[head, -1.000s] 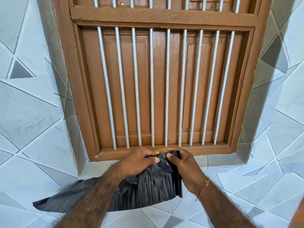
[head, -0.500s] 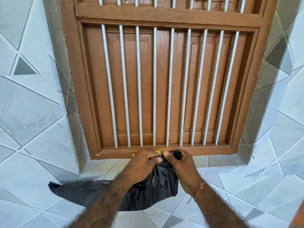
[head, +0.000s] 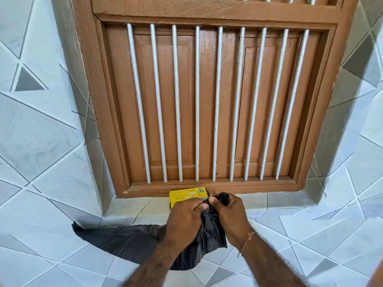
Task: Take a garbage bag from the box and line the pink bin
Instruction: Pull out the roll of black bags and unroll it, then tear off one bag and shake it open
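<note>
A black garbage bag (head: 132, 243) hangs in front of the tiled wall, its loose end trailing out to the left. My left hand (head: 184, 218) and my right hand (head: 230, 216) pinch its bunched top edge close together, thumbs almost touching. Just behind my left hand, a yellow box (head: 187, 195) lies on the tiled sill; part of it is hidden by my fingers. The pink bin is not in view.
A brown wooden window (head: 207, 100) with several white vertical bars and shut shutters fills the wall above the sill. White and grey tiles (head: 41, 141) cover the wall on both sides and below.
The view has dropped and moved closer, so the yellow box shows more. My hands have bunched the bag's top tighter, and its trailing end has lifted toward the left.
</note>
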The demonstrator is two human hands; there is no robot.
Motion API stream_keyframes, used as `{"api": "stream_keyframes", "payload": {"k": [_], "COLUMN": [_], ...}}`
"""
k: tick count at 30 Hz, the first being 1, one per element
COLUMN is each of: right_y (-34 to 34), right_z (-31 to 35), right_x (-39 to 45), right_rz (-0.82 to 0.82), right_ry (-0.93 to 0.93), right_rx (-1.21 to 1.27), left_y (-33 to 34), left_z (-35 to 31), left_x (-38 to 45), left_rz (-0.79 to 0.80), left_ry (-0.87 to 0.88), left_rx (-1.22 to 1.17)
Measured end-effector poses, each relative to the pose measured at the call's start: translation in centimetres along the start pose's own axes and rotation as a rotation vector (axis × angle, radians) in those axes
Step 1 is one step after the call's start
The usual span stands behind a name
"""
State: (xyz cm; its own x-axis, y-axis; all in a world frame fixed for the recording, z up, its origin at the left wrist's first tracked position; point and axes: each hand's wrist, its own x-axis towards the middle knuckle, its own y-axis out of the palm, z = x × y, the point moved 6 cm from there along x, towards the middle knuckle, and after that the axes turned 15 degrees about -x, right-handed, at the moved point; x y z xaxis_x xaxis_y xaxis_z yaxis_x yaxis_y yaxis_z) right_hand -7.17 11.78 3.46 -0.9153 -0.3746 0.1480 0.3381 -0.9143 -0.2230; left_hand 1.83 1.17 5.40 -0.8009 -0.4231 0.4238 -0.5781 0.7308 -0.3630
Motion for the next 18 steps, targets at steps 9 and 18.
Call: {"api": "stream_keyframes", "payload": {"k": [9,18], "right_y": [-12.4,-6.0], "right_z": [-6.2,-6.0], "right_x": [5.7,4.4], "right_rz": [-0.331,0.050], "right_ry": [0.322,0.426], "right_rx": [0.352,0.715], "left_y": [-6.1,3.2], "left_z": [3.7,3.8], "left_x": [0.6,7.5], "left_rz": [0.042,0.487], "left_ry": [-0.152,-0.026], "left_rx": [0.400,0.890]}}
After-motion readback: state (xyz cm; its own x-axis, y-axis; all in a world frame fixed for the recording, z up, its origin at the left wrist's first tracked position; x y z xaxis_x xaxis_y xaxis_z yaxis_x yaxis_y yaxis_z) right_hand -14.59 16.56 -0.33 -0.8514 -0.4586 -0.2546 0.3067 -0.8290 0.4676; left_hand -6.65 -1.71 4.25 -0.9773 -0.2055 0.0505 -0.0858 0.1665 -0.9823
